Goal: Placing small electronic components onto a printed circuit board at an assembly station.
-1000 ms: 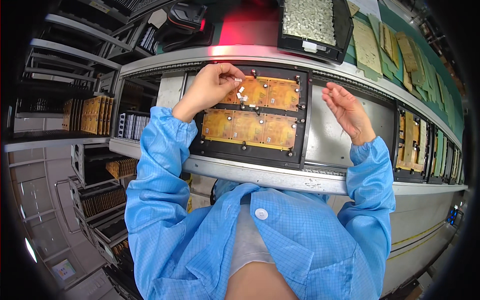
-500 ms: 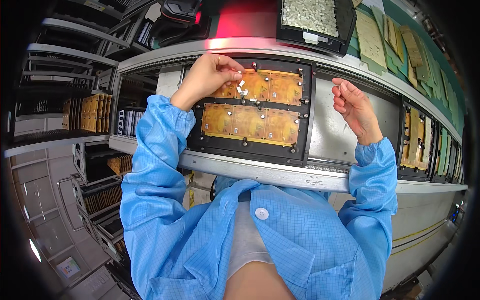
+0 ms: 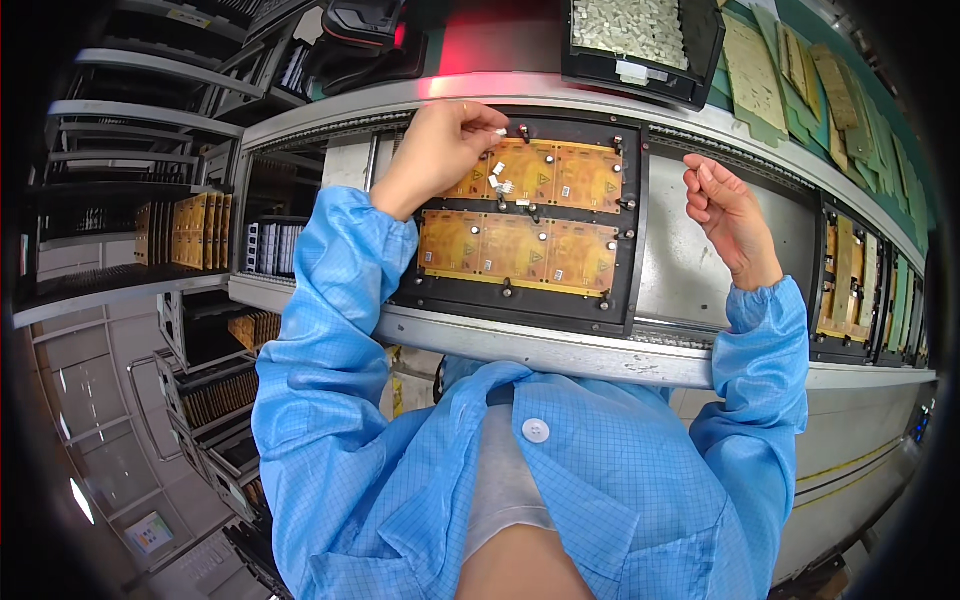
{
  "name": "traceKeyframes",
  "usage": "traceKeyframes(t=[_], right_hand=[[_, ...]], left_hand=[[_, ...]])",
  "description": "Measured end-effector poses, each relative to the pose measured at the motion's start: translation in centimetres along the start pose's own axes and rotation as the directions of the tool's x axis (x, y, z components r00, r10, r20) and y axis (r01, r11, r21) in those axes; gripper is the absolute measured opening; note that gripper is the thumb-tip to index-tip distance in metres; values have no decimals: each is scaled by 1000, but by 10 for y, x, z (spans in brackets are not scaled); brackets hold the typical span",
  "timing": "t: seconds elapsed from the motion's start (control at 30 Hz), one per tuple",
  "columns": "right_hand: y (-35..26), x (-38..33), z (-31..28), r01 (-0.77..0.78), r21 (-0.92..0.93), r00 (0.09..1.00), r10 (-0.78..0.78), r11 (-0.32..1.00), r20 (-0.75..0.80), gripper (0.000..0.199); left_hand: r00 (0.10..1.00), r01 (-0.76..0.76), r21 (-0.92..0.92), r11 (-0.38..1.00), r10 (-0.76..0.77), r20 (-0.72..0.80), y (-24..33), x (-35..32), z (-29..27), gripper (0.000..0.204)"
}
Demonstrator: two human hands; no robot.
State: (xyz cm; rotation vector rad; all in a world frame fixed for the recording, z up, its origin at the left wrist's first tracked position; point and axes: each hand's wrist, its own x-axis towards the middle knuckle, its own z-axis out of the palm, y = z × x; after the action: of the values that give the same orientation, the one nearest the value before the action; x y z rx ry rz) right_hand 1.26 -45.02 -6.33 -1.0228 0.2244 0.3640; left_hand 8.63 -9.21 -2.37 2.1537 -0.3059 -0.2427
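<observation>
Two orange-yellow circuit panels point(image 3: 515, 250) lie in the black rectangular carrier frame point(image 3: 632, 250) before you, one above the other, each with its long axis running left to right along the grey metal conveyor rail point(image 3: 560, 350); the upper panel point(image 3: 560, 178) carries two small white plastic connectors point(image 3: 499, 178) near its left end. Your left hand point(image 3: 440, 150) reaches over that top-left corner, fingers pinched narrowly on a small white connector point(image 3: 500, 132) at the fingertips — the piece points right, toward the frame's upper edge; whether it touches the panel I cannot tell. Your right hand point(image 3: 725, 215) hovers over the bare grey plate point(image 3: 680, 270) just right of the frame, fingers curled loosely inward; whether it holds anything I cannot tell. Beyond the rail sits a black tray of white connectors point(image 3: 640, 35), well apart from both hands; a second loaded carrier point(image 3: 850, 290) rests farther right on the line — its boards stand with their long axes upright.
</observation>
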Motion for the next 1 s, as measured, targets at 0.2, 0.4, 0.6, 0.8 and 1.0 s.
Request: traceKeyframes(t=[0.2, 0.4, 0.6, 0.8, 1.0], right_hand=[[1, 4, -2, 30, -12, 998, -29, 999, 52, 28], [0, 3, 5, 28, -30, 1000, -28, 999, 11, 28], [2, 1, 8, 24, -41, 1000, -24, 999, -1, 28], [2, 2, 10, 16, -44, 1000, -17, 999, -26, 28], [2, 5, 14, 108, -76, 992, -113, 991, -64, 28]], left_hand=[[989, -146, 173, 974, 143, 29, -4, 4, 6, 18], [995, -99, 166, 981, 95, 33, 6, 0, 11, 15], [982, -185, 188, 964, 189, -1, -9, 2, 10, 16], [975, -218, 224, 950, 221, 11, -7, 4, 11, 14], [870, -476, 351, 807, 490, 54, -9, 0, 11, 13]])
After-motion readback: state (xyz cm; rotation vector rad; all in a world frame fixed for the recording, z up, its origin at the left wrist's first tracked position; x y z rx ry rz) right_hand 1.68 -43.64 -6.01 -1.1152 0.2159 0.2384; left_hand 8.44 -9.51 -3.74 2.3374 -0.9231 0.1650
